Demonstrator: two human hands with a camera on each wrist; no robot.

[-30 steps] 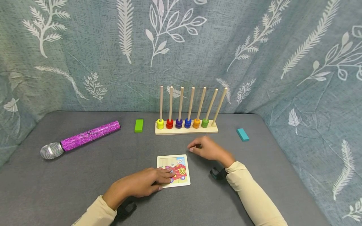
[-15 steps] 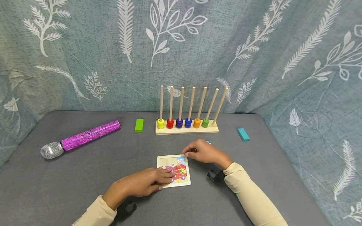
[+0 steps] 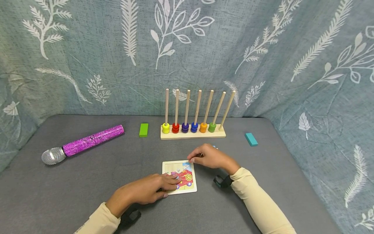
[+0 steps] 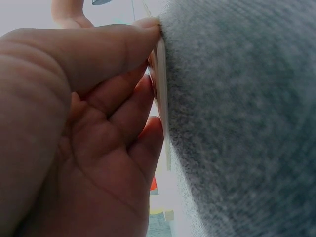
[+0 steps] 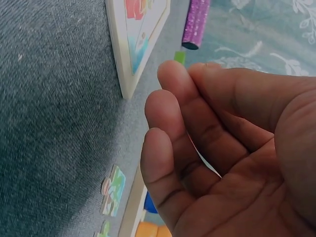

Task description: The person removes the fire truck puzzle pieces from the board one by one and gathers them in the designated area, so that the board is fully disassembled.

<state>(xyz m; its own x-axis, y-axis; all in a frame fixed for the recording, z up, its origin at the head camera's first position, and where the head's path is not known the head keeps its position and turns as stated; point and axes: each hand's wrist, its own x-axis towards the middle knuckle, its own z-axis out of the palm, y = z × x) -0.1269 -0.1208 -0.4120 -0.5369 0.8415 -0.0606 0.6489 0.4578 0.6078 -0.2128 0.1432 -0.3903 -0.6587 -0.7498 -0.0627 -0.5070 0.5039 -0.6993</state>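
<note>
A small wooden jigsaw puzzle with a pale frame and a red picture lies on the dark cloth. Its upper left part shows bare wood. My left hand rests over its lower left, fingers laid flat on the picture, the thumb at the frame's edge in the left wrist view. By the upper right corner hovers my right hand, fingers curled and thumb tip against the index finger; nothing shows between them. Behind it on the cloth, partly hidden, is a puzzle piece with green and blue print.
At the back stands a wooden peg counting stand with coloured beads. A sparkly purple microphone lies on the left. A green block sits left of the stand, a teal block right of it. A leaf-patterned curtain hangs behind.
My right hand has moved left and toward me, to the puzzle's upper right corner, uncovering a bit of blue piece behind it. My left hand has stayed in place.
</note>
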